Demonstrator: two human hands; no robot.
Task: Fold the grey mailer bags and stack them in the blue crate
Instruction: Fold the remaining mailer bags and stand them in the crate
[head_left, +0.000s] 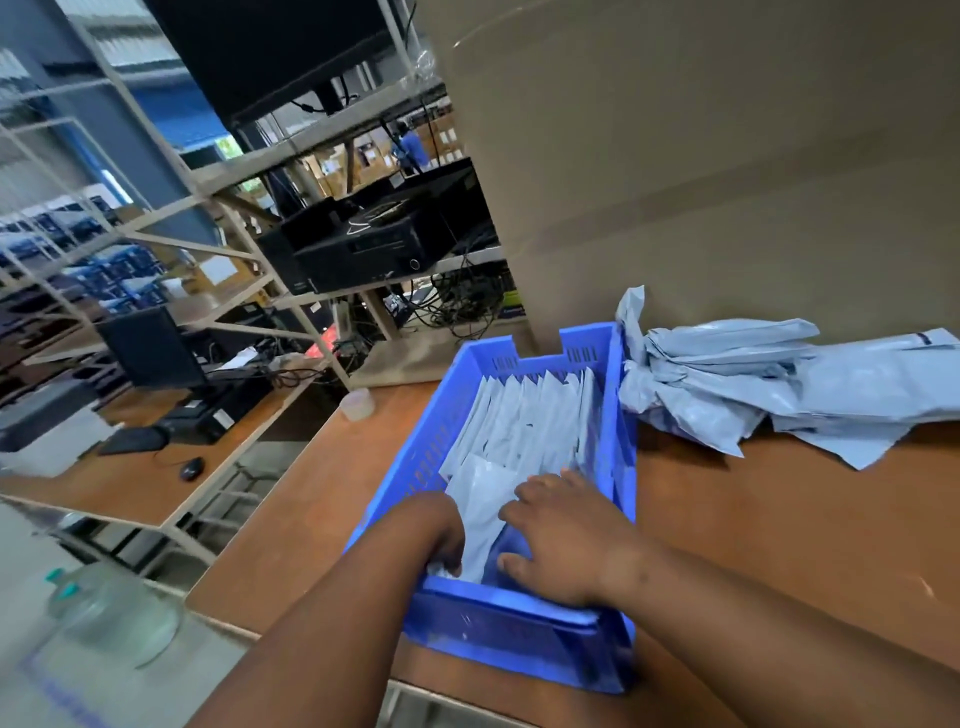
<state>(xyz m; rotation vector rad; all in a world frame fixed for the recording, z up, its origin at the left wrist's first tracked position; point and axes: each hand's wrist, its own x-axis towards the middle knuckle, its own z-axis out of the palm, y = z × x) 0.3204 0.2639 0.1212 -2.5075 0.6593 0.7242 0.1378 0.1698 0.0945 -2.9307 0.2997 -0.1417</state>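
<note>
A blue crate (519, 639) sits on the brown table, holding a row of several folded grey mailer bags (530, 415) standing on edge. Both my hands are inside its near end. My left hand (441, 535) grips the lower edge of a folded grey bag (480, 499) at the front of the row. My right hand (561, 535) rests with fingers spread against the same bag and the crate floor. A loose pile of unfolded grey mailer bags (779, 384) lies on the table right of the crate.
A large cardboard box (701, 166) stands behind the crate and pile. A small plastic cup (357, 404) sits at the table's far left corner. Shelving with black equipment, a desk with monitor, keyboard and mouse (191, 467), and water jugs (104, 608) lie to the left.
</note>
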